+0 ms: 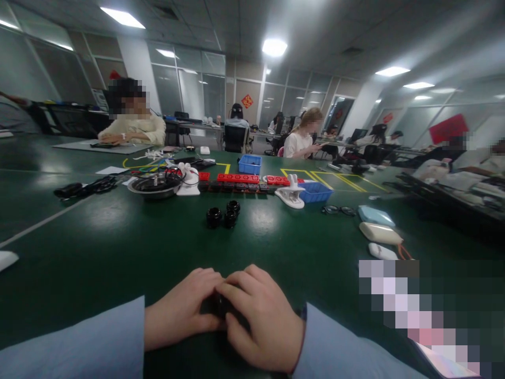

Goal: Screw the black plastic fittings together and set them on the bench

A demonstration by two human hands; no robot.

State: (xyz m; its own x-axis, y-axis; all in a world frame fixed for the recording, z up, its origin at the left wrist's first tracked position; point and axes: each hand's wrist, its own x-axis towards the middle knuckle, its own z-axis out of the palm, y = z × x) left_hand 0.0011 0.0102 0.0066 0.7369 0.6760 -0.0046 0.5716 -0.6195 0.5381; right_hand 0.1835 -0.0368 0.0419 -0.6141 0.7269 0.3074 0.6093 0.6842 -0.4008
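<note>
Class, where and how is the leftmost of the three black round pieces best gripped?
Probably best: pinch the leftmost black piece by its rounded sides, thumb and fingers at front and back, coming from above and the left. It looks squat, with no visible handle, and a neighbouring black piece stands close on its right.

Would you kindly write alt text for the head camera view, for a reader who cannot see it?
A person's left hand and right hand hold a small, partly hidden black object between them at a green table. Farther back are three round black pieces, then a metal bowl, red blocks and two blue bins; other people sit beyond.
</note>
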